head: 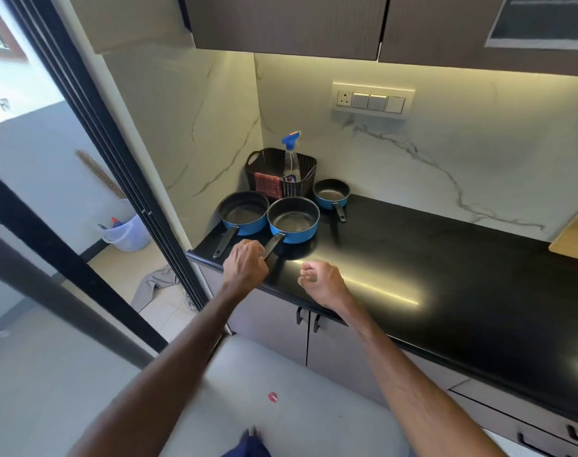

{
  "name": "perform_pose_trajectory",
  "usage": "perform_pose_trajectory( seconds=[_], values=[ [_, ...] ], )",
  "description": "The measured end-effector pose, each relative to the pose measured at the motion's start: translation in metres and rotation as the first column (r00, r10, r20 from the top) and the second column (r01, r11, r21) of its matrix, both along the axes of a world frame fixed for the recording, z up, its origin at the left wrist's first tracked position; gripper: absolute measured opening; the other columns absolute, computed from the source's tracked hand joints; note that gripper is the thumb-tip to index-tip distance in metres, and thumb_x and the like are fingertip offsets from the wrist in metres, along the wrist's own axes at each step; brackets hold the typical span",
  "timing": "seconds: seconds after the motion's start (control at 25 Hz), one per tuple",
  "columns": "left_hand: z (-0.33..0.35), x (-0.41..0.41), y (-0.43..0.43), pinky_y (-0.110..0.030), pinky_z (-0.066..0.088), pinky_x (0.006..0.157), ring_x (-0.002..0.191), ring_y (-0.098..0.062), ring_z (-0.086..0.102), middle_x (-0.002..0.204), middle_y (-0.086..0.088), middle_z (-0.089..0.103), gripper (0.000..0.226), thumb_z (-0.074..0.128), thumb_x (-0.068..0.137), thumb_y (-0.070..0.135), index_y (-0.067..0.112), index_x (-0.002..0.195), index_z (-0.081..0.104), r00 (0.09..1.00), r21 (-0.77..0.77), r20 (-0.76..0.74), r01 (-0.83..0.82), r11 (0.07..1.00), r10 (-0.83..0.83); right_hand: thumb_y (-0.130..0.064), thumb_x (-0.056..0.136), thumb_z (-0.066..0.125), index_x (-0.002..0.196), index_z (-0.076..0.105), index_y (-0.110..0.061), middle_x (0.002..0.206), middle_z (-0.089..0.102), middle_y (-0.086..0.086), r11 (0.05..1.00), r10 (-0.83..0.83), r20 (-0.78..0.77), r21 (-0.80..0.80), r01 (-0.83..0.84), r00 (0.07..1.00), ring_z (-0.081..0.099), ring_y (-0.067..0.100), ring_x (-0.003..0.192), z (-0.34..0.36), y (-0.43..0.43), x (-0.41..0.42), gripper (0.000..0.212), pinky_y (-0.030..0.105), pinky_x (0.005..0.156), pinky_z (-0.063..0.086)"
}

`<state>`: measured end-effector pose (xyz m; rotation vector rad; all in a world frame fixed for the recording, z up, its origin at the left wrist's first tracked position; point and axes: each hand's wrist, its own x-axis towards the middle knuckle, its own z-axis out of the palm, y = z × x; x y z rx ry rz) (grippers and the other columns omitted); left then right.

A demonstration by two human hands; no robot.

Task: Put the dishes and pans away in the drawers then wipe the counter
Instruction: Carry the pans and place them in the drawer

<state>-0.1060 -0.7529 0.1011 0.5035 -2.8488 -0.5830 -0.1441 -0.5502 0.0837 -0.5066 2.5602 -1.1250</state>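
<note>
Gripping the handle of the middle pan (293, 219), the left hand (246, 262) sits at centre frame, fingers curled round the handle's near end. The right hand (320, 279) hovers just right of it above the front edge of the counter (429, 265), fingers curled into a fist with nothing in it.

Three blue pans stand at the counter's far left corner. The left pan (243, 212) lies just beside the middle pan, and the small pan (331, 192) sits apart, behind and to the right. A basket (295, 189) behind them holds a spray bottle (291, 159) and a checked cloth (267, 185).

Step in hand: putting the pans away. None has left the counter yet.

Next move, by judgement: lift the middle pan clear without knocking the left pan's rim. Then open a drawer (511, 420), at lower right of the frame, with the free right hand. Wiping comes once all three pans are stored.
</note>
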Motion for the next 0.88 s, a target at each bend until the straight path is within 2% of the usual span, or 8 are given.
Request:
perform_pose_trajectory(
  seconds=[0.2,0.36,0.44,0.56,0.64,0.72,0.8,0.88],
  values=[
    [-0.027,-0.074,-0.066,-0.045,0.050,0.095,0.121,-0.035,0.050,0.134,-0.019,0.050,0.047,0.066,0.085,0.016,0.002,0.127,0.051,0.980,-0.035,0.146,-0.131,0.991,0.135,-0.035,0.094,0.071,0.133,0.064,-0.012,0.126,0.072,0.003,0.981,-0.147,0.256,-0.083,0.173,0.956,0.068,0.016,0.112,-0.031,-0.064,-0.055,0.045,0.026,0.092,0.054],
    [-0.053,-0.111,-0.122,-0.048,0.042,0.106,0.130,-0.040,0.044,0.140,-0.023,0.044,0.068,0.071,0.080,0.019,-0.002,0.136,0.040,0.933,0.031,0.316,-0.195,0.980,0.175,-0.044,0.093,0.069,0.123,0.063,0.008,0.123,0.068,0.025,0.892,-0.332,0.470,-0.125,0.434,0.818,0.068,0.036,0.112,-0.063,-0.119,-0.089,0.060,0.038,0.088,0.062],
    [-0.072,-0.124,-0.150,-0.047,0.044,0.103,0.128,-0.039,0.048,0.137,-0.021,0.049,0.067,0.072,0.082,0.021,-0.001,0.137,0.041,0.911,0.079,0.386,-0.188,0.979,0.144,-0.044,0.093,0.071,0.122,0.064,0.008,0.123,0.067,0.027,0.814,-0.373,0.596,-0.159,0.559,0.711,0.069,0.034,0.110,-0.076,-0.149,-0.102,0.061,0.031,0.080,0.061],
    [-0.096,-0.145,-0.182,-0.040,0.055,0.083,0.102,-0.033,0.067,0.106,-0.013,0.066,0.039,0.071,0.084,0.021,0.001,0.115,0.060,0.887,0.289,0.443,-0.281,0.915,0.132,-0.036,0.094,0.073,0.113,0.067,-0.009,0.113,0.075,0.016,0.692,-0.344,0.763,-0.189,0.697,0.548,0.072,0.026,0.102,-0.082,-0.179,-0.114,0.033,0.033,0.076,0.060],
    [-0.107,-0.160,-0.196,-0.036,0.062,0.069,0.075,-0.026,0.074,0.086,-0.008,0.073,0.028,0.075,0.086,0.021,0.000,0.103,0.068,0.863,0.549,0.488,-0.417,0.725,0.127,-0.030,0.097,0.070,0.115,0.065,-0.009,0.102,0.079,0.011,0.638,-0.306,0.830,-0.184,0.747,0.466,0.076,0.025,0.095,-0.086,-0.189,-0.119,0.028,0.037,0.077,0.060],
    [-0.116,-0.171,-0.207,-0.030,0.056,0.054,0.057,-0.018,0.067,0.071,-0.003,0.070,0.023,0.077,0.088,0.026,0.005,0.090,0.068,0.821,0.749,0.570,-0.526,0.403,0.012,-0.033,0.098,0.067,0.113,0.067,-0.007,0.085,0.076,0.005,0.603,-0.309,0.856,-0.161,0.782,0.414,0.073,0.020,0.075,-0.093,-0.194,-0.122,0.030,0.036,0.070,0.059],
    [-0.125,-0.173,-0.214,-0.022,0.043,0.043,0.044,-0.010,0.049,0.056,0.004,0.052,0.026,0.069,0.094,0.027,0.014,0.074,0.057,0.807,0.819,0.573,-0.572,0.054,-0.140,-0.040,0.100,0.064,0.100,0.066,-0.008,0.064,0.058,-0.001,0.533,-0.313,0.875,-0.160,0.831,0.369,0.053,0.014,0.053,-0.098,-0.197,-0.122,0.032,0.028,0.052,0.047],
    [-0.133,-0.168,-0.216,-0.020,0.031,0.036,0.037,-0.007,0.034,0.048,0.008,0.036,0.037,0.062,0.097,0.025,0.021,0.066,0.043,0.820,0.815,0.544,-0.567,-0.118,-0.179,-0.046,0.100,0.061,0.087,0.059,-0.013,0.056,0.045,-0.005,0.477,-0.357,0.866,-0.154,0.865,0.351,0.037,0.010,0.045,-0.098,-0.194,-0.120,0.036,0.023,0.043,0.031]
  ],
)
